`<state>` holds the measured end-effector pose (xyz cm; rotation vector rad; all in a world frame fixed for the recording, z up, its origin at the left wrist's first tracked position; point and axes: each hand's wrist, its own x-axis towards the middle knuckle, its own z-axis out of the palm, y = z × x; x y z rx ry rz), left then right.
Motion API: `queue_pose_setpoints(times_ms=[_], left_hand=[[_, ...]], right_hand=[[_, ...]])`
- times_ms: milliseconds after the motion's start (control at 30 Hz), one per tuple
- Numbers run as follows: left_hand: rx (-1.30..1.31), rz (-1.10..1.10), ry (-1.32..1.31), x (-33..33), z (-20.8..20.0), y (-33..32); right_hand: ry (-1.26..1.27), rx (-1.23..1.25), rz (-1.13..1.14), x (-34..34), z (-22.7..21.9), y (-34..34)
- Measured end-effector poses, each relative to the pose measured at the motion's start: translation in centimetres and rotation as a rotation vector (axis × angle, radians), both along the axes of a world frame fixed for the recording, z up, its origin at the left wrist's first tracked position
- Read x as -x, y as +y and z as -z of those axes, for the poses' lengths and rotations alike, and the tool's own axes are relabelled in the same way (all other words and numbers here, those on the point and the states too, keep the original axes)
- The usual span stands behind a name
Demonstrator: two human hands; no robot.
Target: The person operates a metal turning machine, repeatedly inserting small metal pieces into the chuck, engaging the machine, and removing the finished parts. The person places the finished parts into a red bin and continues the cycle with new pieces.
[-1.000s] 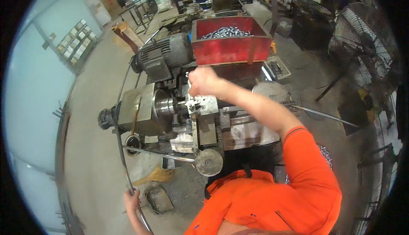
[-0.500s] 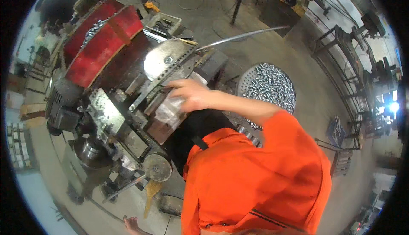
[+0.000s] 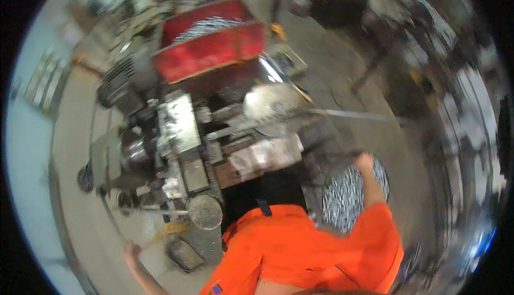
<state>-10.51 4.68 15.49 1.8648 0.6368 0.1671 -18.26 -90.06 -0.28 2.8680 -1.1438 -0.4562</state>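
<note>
My right hand [image 3: 364,161], smeared by motion, is at the far edge of a round pan of small shiny metal pieces [image 3: 342,201]. Its fingers do not show clearly, and I cannot make out anything in them. Low on the left, my left hand [image 3: 131,252] is close to the handle end of a yellowish brush-like tool [image 3: 167,232]. Whether it touches that handle I cannot tell. Between my hands stands a machine with a bright metal block [image 3: 182,123], a handwheel [image 3: 205,212] and a pale round plate [image 3: 273,101] crossed by a perforated bar.
Behind the machine, a red bin [image 3: 209,54] holds many metal pieces. A long rod [image 3: 353,115] juts out to the right. A whitish cloth or paper [image 3: 267,156] lies along the machine's near side. An oblong pan [image 3: 184,255] rests at lower left.
My right hand has left the machine's near side and moved right to the pan of metal pieces. My left hand is now nearer the yellowish tool's handle. The whole view has turned.
</note>
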Motion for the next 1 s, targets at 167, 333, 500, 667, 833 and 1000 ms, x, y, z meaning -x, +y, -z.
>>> queue_pose_setpoints(times_ms=[167, 333, 500, 667, 833, 1000], left_hand=[[0.017, -0.106, 0.029, 1.1, -0.6, -0.5], [0.071, -0.101, -0.037, 1.7, 0.2, -0.3], [-0.545, 0.012, 0.120, 1.5, -1.9, -0.9], [-1.095, 0.158, 0.111, 0.0, -12.3, -12.2], [-0.466, 0.563, -0.304, -7.4, -13.8, -27.3], [-0.341, 0.979, -0.316, -9.6, -13.0, -37.3]], right_hand=[[-0.058, 0.108, 0.076, 0.4, 3.4, -0.6], [0.149, -0.016, 0.054, -2.3, 1.3, 0.3], [-0.016, -0.007, 0.049, -0.7, 4.0, -1.4], [-1.085, -1.126, 0.121, -2.2, -3.9, 6.3], [-1.000, -0.834, -0.763, -10.7, -18.8, 24.1], [-0.978, -0.936, -1.374, -14.4, -27.4, 37.0]])
